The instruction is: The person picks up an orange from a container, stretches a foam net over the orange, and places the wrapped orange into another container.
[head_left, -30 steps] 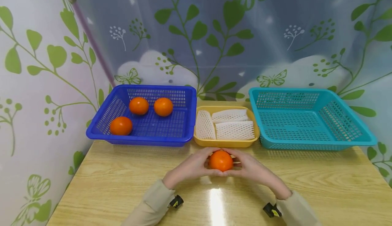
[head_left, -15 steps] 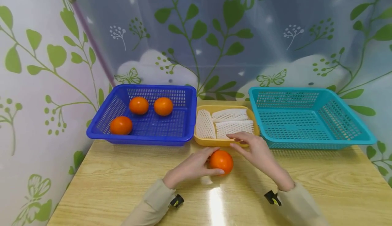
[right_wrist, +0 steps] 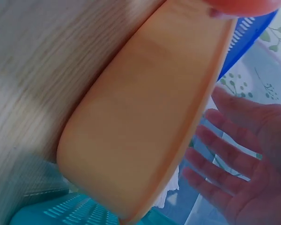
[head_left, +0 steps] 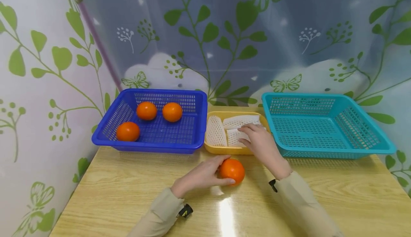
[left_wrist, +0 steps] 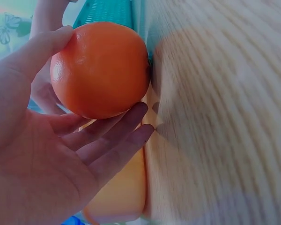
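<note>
My left hand (head_left: 203, 173) holds an orange (head_left: 232, 171) on the table, thumb at its near side and fingers at its far side. In the left wrist view, the thumb and fingers curve round the orange (left_wrist: 103, 70). My right hand (head_left: 262, 145) is over the yellow basket (head_left: 229, 150), fingers relaxed and apart. Inside the basket lie white foam net sleeves: one stands lengthwise at the left (head_left: 215, 131), and two lie crosswise. The front crosswise sleeve (head_left: 233, 139) is partly hidden by the right hand. The right wrist view shows that hand (right_wrist: 243, 150) with nothing between its fingers.
A blue basket (head_left: 151, 145) at the left contains three oranges (head_left: 127, 132). To the right of the yellow basket stands a teal basket (head_left: 334, 150). All rest on a wooden table (head_left: 128, 180) before a leaf-patterned curtain (head_left: 205, 51).
My right hand has let go of the orange and moved up and forward over the yellow basket's front sleeve. The left hand has stayed on the orange.
</note>
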`<act>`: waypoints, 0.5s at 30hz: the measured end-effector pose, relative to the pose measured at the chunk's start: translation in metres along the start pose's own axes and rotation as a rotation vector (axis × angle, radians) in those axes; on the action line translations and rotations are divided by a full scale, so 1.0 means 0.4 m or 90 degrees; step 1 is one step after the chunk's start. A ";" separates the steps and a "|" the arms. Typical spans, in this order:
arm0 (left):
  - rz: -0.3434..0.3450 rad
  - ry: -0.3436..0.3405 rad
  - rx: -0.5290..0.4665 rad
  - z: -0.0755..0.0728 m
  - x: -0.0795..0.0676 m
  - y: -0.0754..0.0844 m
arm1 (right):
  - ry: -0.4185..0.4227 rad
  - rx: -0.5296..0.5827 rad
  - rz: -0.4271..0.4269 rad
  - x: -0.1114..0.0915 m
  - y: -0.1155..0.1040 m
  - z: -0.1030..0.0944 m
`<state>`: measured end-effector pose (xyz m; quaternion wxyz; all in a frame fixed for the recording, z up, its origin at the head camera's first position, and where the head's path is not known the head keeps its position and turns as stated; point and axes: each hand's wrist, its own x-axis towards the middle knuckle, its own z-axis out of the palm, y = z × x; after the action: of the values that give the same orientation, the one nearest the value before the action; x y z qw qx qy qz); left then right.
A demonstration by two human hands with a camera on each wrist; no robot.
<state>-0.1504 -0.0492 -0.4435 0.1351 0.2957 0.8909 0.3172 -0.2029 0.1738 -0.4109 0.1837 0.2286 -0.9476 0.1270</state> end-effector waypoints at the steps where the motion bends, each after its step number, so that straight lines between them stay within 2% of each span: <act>1: 0.000 0.000 0.000 0.001 0.000 -0.001 | -0.009 -0.008 0.005 0.003 0.002 0.004; 4: 0.003 0.001 -0.002 0.003 0.002 -0.003 | -0.022 -0.032 0.013 0.009 0.006 0.018; 8: 0.005 0.004 -0.006 0.005 0.004 -0.006 | -0.011 -0.054 0.011 0.011 0.011 0.034; 15: 0.011 0.005 -0.004 0.002 -0.001 -0.001 | 0.029 -0.032 0.025 0.008 0.012 0.039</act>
<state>-0.1500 -0.0495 -0.4445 0.1299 0.3016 0.8879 0.3223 -0.2123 0.1718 -0.4243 0.2086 0.2021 -0.9503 0.1121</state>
